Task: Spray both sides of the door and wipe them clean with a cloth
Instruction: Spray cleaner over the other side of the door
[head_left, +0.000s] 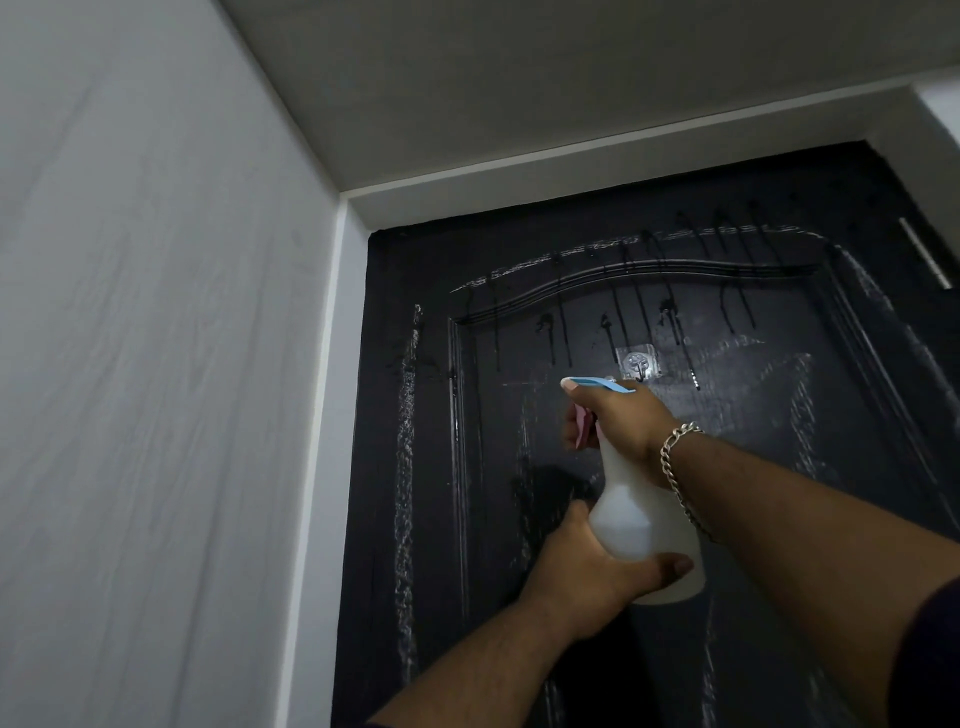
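Observation:
A black panelled door (779, 467) fills the right half of the head view, with wet streaks running down its upper part. In front of it is a white spray bottle (631, 512) with a blue head and pink trigger, its nozzle pointing left. My right hand (618, 421) grips the neck of the spray bottle, fingers curled over the trigger. From below, my left hand (592, 566) cups the base of the bottle, thumb across its front. No cloth is in view.
A clear adhesive hook (638, 364) is stuck on the door panel just above the bottle. A white wall (156, 389) runs along the left, meeting the white door frame (324, 415). The ceiling (519, 78) is close overhead.

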